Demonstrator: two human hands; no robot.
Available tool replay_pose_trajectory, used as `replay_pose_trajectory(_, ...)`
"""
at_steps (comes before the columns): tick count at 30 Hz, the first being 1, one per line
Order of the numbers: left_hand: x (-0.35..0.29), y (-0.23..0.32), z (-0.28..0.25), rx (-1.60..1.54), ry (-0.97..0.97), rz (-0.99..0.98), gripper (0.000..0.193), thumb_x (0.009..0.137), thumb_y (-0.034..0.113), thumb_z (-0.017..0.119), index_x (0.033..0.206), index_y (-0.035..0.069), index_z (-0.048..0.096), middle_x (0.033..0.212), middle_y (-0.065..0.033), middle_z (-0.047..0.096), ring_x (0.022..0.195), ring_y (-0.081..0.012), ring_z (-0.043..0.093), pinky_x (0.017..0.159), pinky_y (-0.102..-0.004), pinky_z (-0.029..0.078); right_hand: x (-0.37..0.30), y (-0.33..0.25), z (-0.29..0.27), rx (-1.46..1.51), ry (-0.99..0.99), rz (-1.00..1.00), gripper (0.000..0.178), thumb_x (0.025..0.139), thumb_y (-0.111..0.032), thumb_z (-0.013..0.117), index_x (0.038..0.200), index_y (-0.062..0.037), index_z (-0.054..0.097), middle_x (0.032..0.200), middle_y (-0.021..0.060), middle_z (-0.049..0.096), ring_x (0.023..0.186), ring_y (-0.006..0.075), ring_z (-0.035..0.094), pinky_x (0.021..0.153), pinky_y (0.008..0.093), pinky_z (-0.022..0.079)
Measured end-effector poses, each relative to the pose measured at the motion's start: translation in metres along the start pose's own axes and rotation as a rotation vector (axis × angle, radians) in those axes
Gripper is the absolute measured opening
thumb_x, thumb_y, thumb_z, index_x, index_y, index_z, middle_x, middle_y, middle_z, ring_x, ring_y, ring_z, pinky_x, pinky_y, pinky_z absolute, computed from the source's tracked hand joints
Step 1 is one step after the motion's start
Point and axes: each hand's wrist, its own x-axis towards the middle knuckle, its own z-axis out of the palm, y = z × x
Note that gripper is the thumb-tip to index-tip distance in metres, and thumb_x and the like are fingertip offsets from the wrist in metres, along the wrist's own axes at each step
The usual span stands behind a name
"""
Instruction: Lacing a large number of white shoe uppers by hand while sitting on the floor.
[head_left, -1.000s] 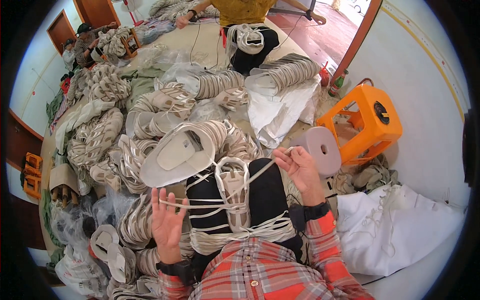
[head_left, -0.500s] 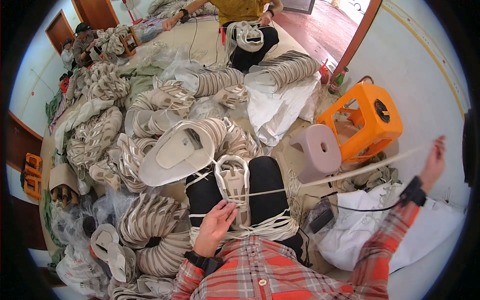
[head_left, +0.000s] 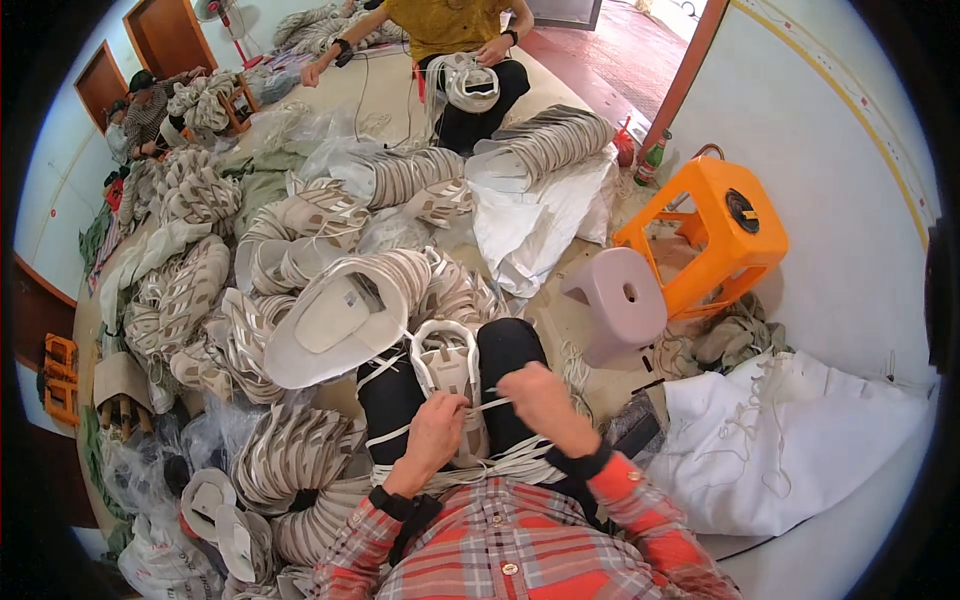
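A beige and white shoe upper (head_left: 447, 362) lies between my thighs, its collar facing away from me. My left hand (head_left: 436, 432) is closed, its fingertips pinching the lacing edge of this upper; whether they also grip the lace is too small to tell. To its right, my right hand (head_left: 545, 402) is closed on a cream shoelace (head_left: 491, 404). A short stretch of that lace spans the gap between the hands. A bunch of loose laces (head_left: 510, 467) lies across my lap. A nested stack of uppers (head_left: 345, 310) sits just beyond my left knee.
More stacked uppers (head_left: 295, 455) crowd the left side. A mauve stool (head_left: 620, 300) and an orange stool (head_left: 715, 235) stand at the right, above a white sack (head_left: 740, 470). Across from me, a co-worker in a yellow top (head_left: 445, 30) sits with another upper (head_left: 470, 85).
My right hand has come in from far right to beside the upper, and the long taut lace is now a short span. My left hand's fingers have closed at the upper. The view has shifted slightly.
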Motion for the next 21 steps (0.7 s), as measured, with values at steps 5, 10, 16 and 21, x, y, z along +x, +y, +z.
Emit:
replay_pose_trajectory(5,0.006,-0.002,-0.002,-0.059,0.092,-0.083,0.014,0.082,0.007,0.055,0.095,0.003,0.058,0.085,-0.0136,0.056,0.077,-0.0321,0.057,0.066,-0.0391,0.047,0.008,-0.025,0.017,-0.217,-0.014,-0.033,0.007,0.065,-0.007,0.059,0.072,-0.0071,0.058,0.071,0.0071,0.048,0.074,0.0242,0.047,0.064,0.0351,0.039)
replay_pose_trajectory(10,0.013,-0.004,0.010,0.047,0.009,-0.094,0.017,0.082,0.009,0.053,0.098,0.004,0.058,0.087,-0.0134,0.056,0.080,-0.0321,0.058,0.067,-0.0395,0.047,0.010,-0.029,0.019,-0.289,-0.104,-0.005,0.016,0.057,-0.008,0.061,0.073,-0.0076,0.058,0.080,0.0089,0.047,0.081,0.0256,0.047,0.064,0.0348,0.035)
replay_pose_trajectory(16,0.017,-0.006,0.008,-0.055,-0.001,-0.109,0.019,0.082,0.010,0.052,0.098,0.005,0.060,0.083,-0.0148,0.054,0.080,-0.0338,0.056,0.067,-0.0393,0.045,0.011,-0.023,0.023,-0.227,-0.068,0.059,0.018,0.059,-0.009,0.061,0.077,-0.0077,0.058,0.081,0.0084,0.048,0.082,0.0254,0.047,0.067,0.0357,0.034)
replay_pose_trajectory(21,0.021,-0.015,0.008,0.020,-0.048,-0.124,0.018,0.081,0.011,0.054,0.096,0.007,0.062,0.086,-0.0126,0.054,0.079,-0.0321,0.058,0.066,-0.0400,0.046,0.017,-0.035,0.030,-0.308,-0.108,0.036,0.016,0.061,-0.008,0.060,0.077,-0.0076,0.058,0.081,0.0084,0.050,0.081,0.0250,0.047,0.068,0.0364,0.033)
